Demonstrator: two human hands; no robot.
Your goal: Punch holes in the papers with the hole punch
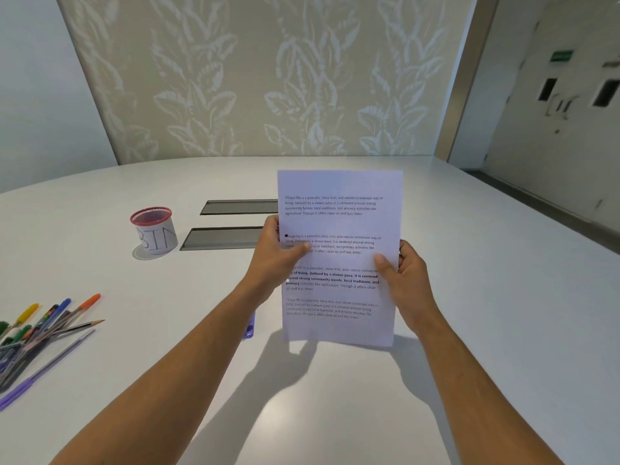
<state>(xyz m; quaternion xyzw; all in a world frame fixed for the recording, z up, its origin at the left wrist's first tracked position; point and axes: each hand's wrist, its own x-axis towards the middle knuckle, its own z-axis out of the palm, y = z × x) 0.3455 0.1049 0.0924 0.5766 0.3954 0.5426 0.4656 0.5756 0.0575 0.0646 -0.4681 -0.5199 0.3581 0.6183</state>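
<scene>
The printed papers stand upright above the white table, held between both hands. My left hand grips their left edge, thumb over the text. My right hand grips the right edge, thumb on the front. A punched hole shows as a dark dot near the left margin, just above my left thumb. A small purple object, possibly the hole punch, lies on the table, mostly hidden behind my left forearm.
A red mesh cup labelled BIN stands at the left. Two grey cable hatches are set into the table behind the papers. Several pens and pencils lie at the left edge. A patterned partition rises behind the table.
</scene>
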